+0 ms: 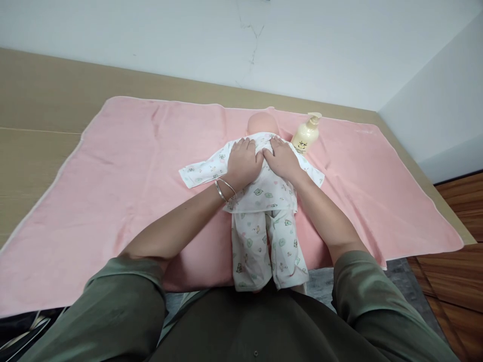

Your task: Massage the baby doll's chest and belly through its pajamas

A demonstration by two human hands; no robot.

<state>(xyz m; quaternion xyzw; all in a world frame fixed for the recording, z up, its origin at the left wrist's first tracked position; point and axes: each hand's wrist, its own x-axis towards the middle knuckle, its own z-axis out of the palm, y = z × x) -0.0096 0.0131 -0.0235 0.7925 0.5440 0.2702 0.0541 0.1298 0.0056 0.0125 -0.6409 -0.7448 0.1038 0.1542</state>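
Note:
A baby doll in a white printed top and matching trousers lies on a pink blanket, its head toward the wall. The doll's face cannot be seen. My left hand rests flat on the upper part of the top, fingers pointing to the head. Beside it, my right hand lies flat on the same area, the thumbs close together. Neither hand grips anything. The doll's sleeves spread out to both sides.
A cream pump bottle stands on the blanket just right of the doll's head. Behind the wooden table rises a white wall. Brown wooden furniture is at the lower right, and dark items lie at the lower left.

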